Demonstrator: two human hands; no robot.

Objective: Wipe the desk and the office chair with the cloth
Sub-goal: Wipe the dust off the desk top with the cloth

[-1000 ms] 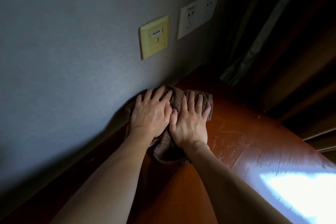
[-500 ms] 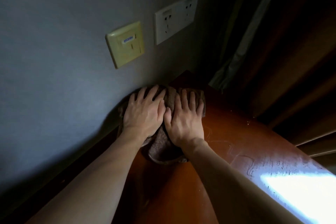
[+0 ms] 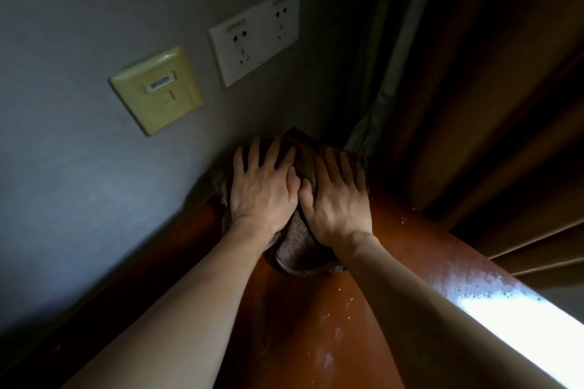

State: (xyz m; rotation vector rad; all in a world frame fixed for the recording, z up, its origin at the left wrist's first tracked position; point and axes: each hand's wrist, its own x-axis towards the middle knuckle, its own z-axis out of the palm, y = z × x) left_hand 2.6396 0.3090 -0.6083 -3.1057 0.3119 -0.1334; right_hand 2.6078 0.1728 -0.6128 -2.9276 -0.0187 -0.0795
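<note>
A brown terry cloth (image 3: pixel 297 243) lies bunched on the reddish-brown wooden desk (image 3: pixel 316 325), pushed into the far corner where the desk meets the wall and the curtain. My left hand (image 3: pixel 262 193) and my right hand (image 3: pixel 338 199) lie side by side flat on the cloth, fingers straight and spread, pressing it down. Most of the cloth is hidden under the two hands. The office chair is out of view.
A grey wall (image 3: pixel 79 136) runs along the desk's left edge, with a yellowed plate (image 3: pixel 156 90) and a white double socket (image 3: pixel 256 35) on it. A dark curtain (image 3: pixel 474 104) hangs at the right. Crumbs and smears speckle the desk; sunlight (image 3: pixel 521 325) strikes its right edge.
Both hands have slid the cloth along the desk away from me, from below the yellowed plate into the far corner by the curtain.
</note>
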